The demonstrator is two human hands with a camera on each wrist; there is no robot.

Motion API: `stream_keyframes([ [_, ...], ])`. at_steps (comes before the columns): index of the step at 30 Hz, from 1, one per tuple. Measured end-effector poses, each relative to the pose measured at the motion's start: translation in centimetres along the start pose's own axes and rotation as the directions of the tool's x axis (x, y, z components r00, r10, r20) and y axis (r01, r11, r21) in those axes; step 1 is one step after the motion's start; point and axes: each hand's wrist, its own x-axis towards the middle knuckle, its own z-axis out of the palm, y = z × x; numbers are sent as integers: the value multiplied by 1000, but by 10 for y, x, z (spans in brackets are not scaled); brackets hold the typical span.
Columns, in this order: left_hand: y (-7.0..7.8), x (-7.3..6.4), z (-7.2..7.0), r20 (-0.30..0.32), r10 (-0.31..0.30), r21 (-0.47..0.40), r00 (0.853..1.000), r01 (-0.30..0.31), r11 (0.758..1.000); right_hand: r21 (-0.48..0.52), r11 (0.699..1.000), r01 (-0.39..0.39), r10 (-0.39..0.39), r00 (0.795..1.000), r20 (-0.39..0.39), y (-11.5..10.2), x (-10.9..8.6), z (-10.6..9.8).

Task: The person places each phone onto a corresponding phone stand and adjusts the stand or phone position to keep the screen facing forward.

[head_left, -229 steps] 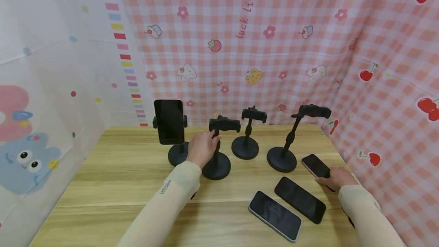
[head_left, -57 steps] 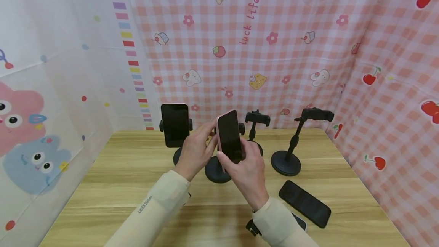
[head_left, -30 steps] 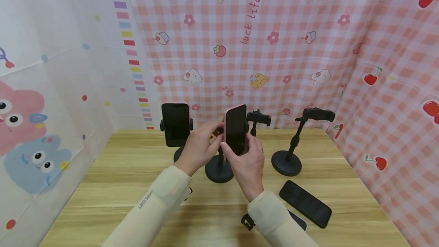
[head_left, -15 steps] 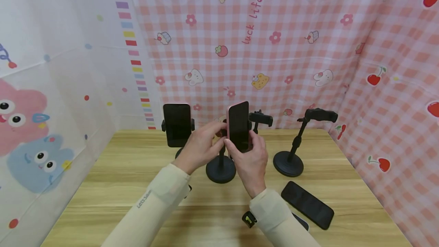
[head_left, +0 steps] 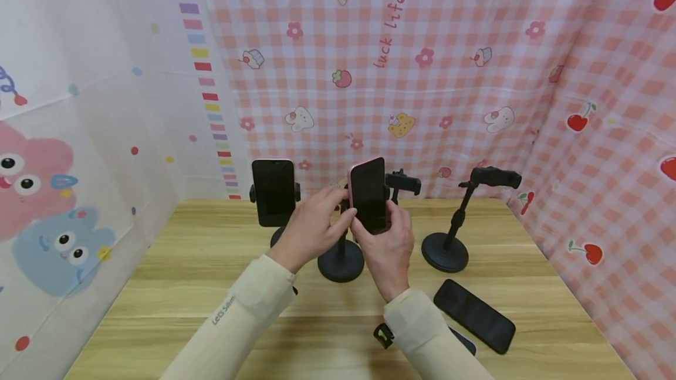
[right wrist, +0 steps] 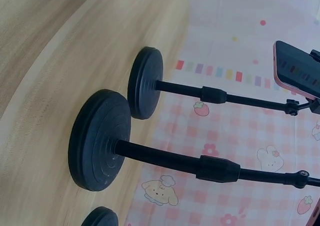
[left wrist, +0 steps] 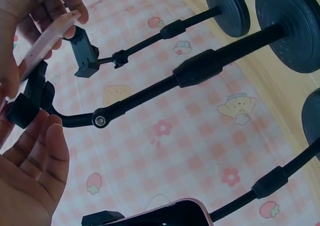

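Note:
My right hand (head_left: 388, 248) holds a pink-edged smartphone (head_left: 368, 195), thumb and fingers on its lower sides. The phone stands upright, turned slightly, against the clamp (left wrist: 24, 109) of a black phone stand (head_left: 340, 263). My left hand (head_left: 311, 227) is at the phone's left edge, its fingers and thumb bent round the clamp's end. In the left wrist view the left hand (left wrist: 35, 178) is under the clamp and the phone (left wrist: 47, 43) shows edge-on. Whether the clamp grips the phone is hidden. The right wrist view shows the stand's pole (right wrist: 165, 156) but no hand.
Another phone (head_left: 273, 192) sits in a stand to the left. Two more stands, one behind (head_left: 403, 182) and one on the right (head_left: 445, 251), have bare clamps. A black phone (head_left: 474, 315) lies at front right; another phone (head_left: 463, 342) is partly under the right sleeve.
My right hand has taken the phone from the table's right side to the second stand. Lately the phone has risen slightly and shifted right against the clamp; both hands stay close to it.

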Motion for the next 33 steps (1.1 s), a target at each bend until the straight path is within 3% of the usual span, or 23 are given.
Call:
stream_keyframes([
  [19, 9, -1, 0, -94, -38, 36, 995, 42, 998, -55, 997, 48, -51, 997, -61, 3, -1, 4],
  [28, 10, -1, 7, -194, -17, -26, 981, 12, 1000, -63, 997, 54, -59, 996, -66, 3, -1, 4],
  [33, 11, -1, 10, -218, -55, -64, 974, 41, 997, -68, 996, 51, -55, 996, -69, 2, 0, 4],
])
